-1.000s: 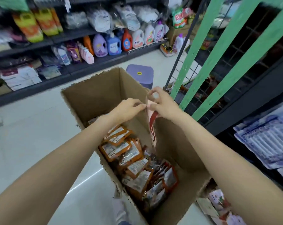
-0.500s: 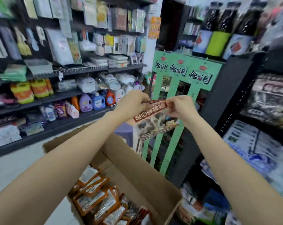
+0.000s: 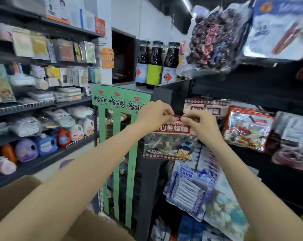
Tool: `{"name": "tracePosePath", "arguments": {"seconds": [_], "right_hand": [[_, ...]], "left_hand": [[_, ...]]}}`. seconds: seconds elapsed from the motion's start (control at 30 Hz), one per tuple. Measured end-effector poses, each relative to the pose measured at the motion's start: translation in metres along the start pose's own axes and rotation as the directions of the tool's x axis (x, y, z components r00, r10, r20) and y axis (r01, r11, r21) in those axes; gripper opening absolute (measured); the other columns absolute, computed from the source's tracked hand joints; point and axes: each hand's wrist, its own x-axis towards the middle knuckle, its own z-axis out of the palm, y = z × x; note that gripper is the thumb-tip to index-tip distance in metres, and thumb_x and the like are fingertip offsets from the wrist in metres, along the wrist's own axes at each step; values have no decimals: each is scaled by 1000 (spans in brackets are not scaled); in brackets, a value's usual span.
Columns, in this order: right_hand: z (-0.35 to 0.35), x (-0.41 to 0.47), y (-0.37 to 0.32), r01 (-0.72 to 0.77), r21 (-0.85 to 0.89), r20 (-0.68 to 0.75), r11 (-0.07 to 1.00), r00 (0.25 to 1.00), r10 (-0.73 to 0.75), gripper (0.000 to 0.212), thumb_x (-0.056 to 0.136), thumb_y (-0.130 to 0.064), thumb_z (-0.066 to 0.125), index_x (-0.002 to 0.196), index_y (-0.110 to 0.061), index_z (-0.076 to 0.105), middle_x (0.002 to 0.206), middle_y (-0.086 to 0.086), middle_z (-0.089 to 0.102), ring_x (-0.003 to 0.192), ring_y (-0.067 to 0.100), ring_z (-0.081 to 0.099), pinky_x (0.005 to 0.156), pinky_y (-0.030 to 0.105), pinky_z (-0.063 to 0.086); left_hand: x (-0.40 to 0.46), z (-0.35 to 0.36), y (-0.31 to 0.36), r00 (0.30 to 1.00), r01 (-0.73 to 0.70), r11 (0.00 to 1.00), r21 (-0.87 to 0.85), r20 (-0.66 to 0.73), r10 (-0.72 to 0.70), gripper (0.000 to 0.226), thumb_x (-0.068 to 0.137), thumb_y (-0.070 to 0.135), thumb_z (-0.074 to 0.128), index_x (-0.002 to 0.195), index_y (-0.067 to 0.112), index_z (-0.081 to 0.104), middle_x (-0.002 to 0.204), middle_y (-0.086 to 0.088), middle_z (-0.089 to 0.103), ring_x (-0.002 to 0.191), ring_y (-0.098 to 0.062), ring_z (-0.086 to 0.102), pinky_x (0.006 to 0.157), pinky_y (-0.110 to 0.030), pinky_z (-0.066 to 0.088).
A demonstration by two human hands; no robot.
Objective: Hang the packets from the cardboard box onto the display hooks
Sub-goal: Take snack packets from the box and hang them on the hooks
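Note:
A lollipop packet (image 3: 170,145) with a red header and a cartoon girl hangs from my two hands at chest height, in front of the dark rack end. My left hand (image 3: 153,114) pinches the left of its top edge, my right hand (image 3: 199,123) the right. Just behind it hangs another packet (image 3: 206,107) with the same red header. No hook shows behind my fingers. Only the cardboard box's flaps (image 3: 11,197) show, at the bottom left; its contents are out of view.
A green slatted display stand (image 3: 116,153) leans against the rack, left of the packet. Three dark bottles (image 3: 154,65) stand on the rack top. Candy bags (image 3: 246,127) and blue packs (image 3: 189,192) hang at the right. Detergent shelves (image 3: 42,136) line the left.
My view has swung up from the box to the rack. Both hands carried the packet up and to the right, and it now faces me flat before the hanging packets.

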Motion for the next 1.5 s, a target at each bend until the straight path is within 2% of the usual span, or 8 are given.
{"name": "tracePosePath", "arguments": {"seconds": [0.37, 0.57, 0.67, 0.8, 1.03, 1.23, 1.37, 1.5], "right_hand": [[-60, 33, 65, -148, 12, -277, 989, 950, 146, 16, 90, -20, 62, 94, -9, 73, 86, -2, 67, 83, 13, 60, 79, 29, 46], [-61, 43, 74, -122, -7, -265, 993, 957, 115, 15, 91, -20, 61, 97, -12, 72, 84, -10, 60, 72, -3, 52, 66, 12, 39], [-57, 46, 78, -114, -31, -270, 993, 958, 101, 17, 92, -21, 59, 99, -11, 71, 85, -11, 59, 69, -7, 49, 63, 4, 33], [-58, 47, 78, -95, -30, -284, 995, 955, 83, 16, 92, -21, 58, 97, -11, 71, 84, -11, 59, 73, -1, 53, 71, 14, 43], [-61, 52, 79, -117, -24, -291, 993, 951, 105, 16, 92, -23, 59, 94, -13, 72, 86, -10, 63, 85, 7, 58, 85, 30, 48], [-58, 48, 83, -123, -62, -322, 991, 942, 97, 18, 92, -21, 60, 102, -11, 71, 94, -5, 66, 82, 0, 50, 66, 7, 33], [-55, 51, 86, -138, -125, -337, 983, 937, 89, 19, 92, -20, 59, 105, -11, 70, 103, -1, 68, 85, 1, 52, 59, 2, 31], [-49, 54, 94, -118, -386, -365, 915, 930, -34, 25, 91, -7, 57, 115, -13, 59, 116, 5, 56, 101, 17, 53, 73, 19, 39]], "left_hand": [[82, 64, 61, 994, -27, 962, -273, -108, -2, 3, 83, 32, 68, 83, 28, 70, 91, 9, 71, 93, -11, 64, 90, -40, 48], [92, 77, 50, 995, -8, 917, -399, -99, -35, 3, 81, 34, 70, 82, 31, 69, 87, 13, 70, 93, -11, 65, 92, -45, 47], [92, 76, 47, 998, -6, 882, -471, -55, -22, 4, 85, 29, 67, 88, 26, 69, 86, 11, 69, 86, -9, 64, 82, -33, 50], [93, 68, 49, 999, 18, 832, -554, 38, 4, 7, 89, 22, 63, 93, 17, 67, 82, 9, 65, 73, -2, 62, 59, -10, 46], [101, 61, 55, 989, 124, 767, -629, 141, -44, 9, 87, 22, 66, 94, 19, 70, 83, 3, 70, 72, -7, 66, 57, -13, 50], [99, 65, 55, 992, 93, 786, -611, 124, -21, 10, 85, 22, 68, 90, 14, 71, 78, 1, 70, 67, -6, 66, 59, -12, 52], [104, 75, 50, 984, 163, 769, -618, 163, -77, 11, 91, 23, 61, 93, 16, 69, 93, -4, 71, 85, -17, 67, 78, -30, 54], [106, 96, 41, 995, 14, 996, -84, -97, -22, 21, 94, 28, 54, 113, 26, 63, 115, 4, 63, 110, -17, 56, 104, -42, 37]]}}
